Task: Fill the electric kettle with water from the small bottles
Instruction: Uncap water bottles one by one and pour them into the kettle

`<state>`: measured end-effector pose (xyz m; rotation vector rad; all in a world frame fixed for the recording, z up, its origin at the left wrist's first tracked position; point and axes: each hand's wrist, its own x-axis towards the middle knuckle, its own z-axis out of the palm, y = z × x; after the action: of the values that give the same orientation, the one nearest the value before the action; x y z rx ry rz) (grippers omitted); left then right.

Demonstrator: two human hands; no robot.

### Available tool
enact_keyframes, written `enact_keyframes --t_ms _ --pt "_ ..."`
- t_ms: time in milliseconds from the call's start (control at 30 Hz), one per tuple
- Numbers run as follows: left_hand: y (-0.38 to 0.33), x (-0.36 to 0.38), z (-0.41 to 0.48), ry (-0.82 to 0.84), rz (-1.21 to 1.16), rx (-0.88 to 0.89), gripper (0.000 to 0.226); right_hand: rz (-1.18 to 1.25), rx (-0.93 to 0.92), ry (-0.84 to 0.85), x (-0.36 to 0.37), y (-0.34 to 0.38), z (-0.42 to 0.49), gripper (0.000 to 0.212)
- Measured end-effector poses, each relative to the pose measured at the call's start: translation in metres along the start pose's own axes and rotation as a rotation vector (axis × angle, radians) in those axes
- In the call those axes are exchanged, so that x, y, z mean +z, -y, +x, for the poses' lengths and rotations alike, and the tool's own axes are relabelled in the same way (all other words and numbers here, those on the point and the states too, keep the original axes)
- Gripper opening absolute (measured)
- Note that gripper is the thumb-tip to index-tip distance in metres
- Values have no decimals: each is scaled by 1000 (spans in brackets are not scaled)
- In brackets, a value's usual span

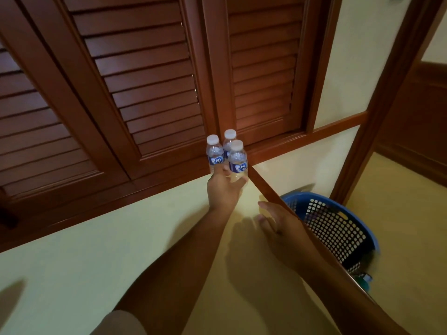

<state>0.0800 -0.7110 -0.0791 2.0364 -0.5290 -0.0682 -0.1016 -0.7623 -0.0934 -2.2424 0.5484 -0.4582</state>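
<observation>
Three small clear water bottles with white caps and blue labels stand close together in the far corner of a pale yellow surface (121, 250). One is on the left (214, 151), one at the back (228, 141) and one in front (237, 158). My left hand (223, 189) reaches forward and wraps around the base of the front bottle, with fingers against the left one. My right hand (275, 223) hovers lower and to the right, fingers loosely apart and holding nothing. No kettle is in view.
Dark wooden louvered doors (145, 93) rise behind the bottles. A wooden rail (271, 192) borders the surface on the right. Beyond it stands a blue perforated basket (338, 228) near a wooden door frame (377, 117).
</observation>
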Motion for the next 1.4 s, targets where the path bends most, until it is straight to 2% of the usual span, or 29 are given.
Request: enact_keyframes --t_ms 167,367,433,633,800,967,1167,1400 --pt "3 -12 -17 21 -46 7 52 21 -29 -27 4 4 4 35" --pt "14 -77 -82 11 -194 21 22 -13 -151 -37 22 40 -4 38" --pt "28 -107 -109 -7 -193 39 17 76 -209 4 36 59 -14 38" --pt "72 -209 -208 -221 -228 -54 25 273 -396 218 108 124 -68 39" --pt "99 -291 -295 -473 -196 -163 31 352 -589 476 162 194 -113 39" --pt "105 -348 -387 -695 -143 -251 27 407 -722 691 202 242 -167 38" --pt "111 -407 -462 -932 -94 -262 27 540 -797 808 229 302 -233 33" --pt "150 -497 -490 -1042 -54 -270 24 616 -768 872 263 374 -287 34"
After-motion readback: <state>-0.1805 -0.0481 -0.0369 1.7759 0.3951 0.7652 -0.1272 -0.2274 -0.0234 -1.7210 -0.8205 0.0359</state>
